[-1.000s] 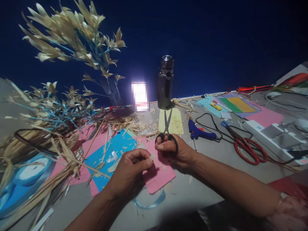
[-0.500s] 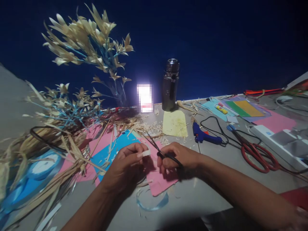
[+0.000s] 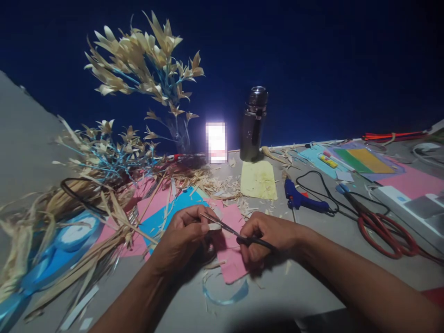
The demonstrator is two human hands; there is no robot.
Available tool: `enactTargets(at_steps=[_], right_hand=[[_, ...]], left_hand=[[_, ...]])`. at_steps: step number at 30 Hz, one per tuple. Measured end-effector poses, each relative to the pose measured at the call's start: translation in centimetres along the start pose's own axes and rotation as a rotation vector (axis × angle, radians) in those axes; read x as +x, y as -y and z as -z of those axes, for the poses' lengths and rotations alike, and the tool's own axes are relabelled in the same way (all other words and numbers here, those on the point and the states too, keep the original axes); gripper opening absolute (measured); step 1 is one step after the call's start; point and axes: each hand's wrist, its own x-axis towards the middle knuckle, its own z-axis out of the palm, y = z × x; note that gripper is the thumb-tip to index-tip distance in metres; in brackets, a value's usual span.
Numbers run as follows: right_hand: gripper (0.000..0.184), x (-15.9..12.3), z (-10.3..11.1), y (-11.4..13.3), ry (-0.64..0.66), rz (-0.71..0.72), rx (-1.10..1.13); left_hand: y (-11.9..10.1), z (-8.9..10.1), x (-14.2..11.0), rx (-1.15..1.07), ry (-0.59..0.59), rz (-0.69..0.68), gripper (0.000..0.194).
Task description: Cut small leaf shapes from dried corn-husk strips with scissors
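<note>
My left hand is closed, pinching a small pale strip between thumb and fingers. My right hand grips the dark handles of a small pair of scissors. Their blades point left and lie right at the pale strip, close to my left fingertips. I cannot tell whether the blades are cutting into it. Beneath both hands lies a pink sheet, overlapping a blue sheet. A loop of light blue ribbon rests on the table nearer to me.
Dried husks and a blue ribbon roll lie left, below husk flowers. A dark flask stands behind a yellow sheet. Rightward are a blue glue gun, red-handled scissors and a white power strip.
The small scissors have come down and left, so their blades now lie at the pale strip. The whole view has shifted slightly, moving the surroundings right in the picture.
</note>
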Motion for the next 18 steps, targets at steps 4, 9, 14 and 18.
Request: enactTargets(at_steps=[4,9,14,18], right_hand=[[0.046,0.00,-0.04,0.00,-0.016,-0.028,-0.027],[0.045,-0.10,-0.08,0.22,-0.051,-0.033,-0.078],[0.045,0.02,-0.10,0.31,-0.060,-0.043,-0.087],[0.040,0.00,-0.16,0.37,-0.072,-0.061,-0.080]], left_hand=[[0.05,0.15,-0.02,-0.016,0.039,0.045,0.013],[-0.07,0.04,0.08,-0.040,0.070,0.066,0.007],[-0.03,0.29,0.31,-0.065,0.086,0.073,0.008],[0.04,0.69,0.32,-0.067,0.088,0.102,0.008]])
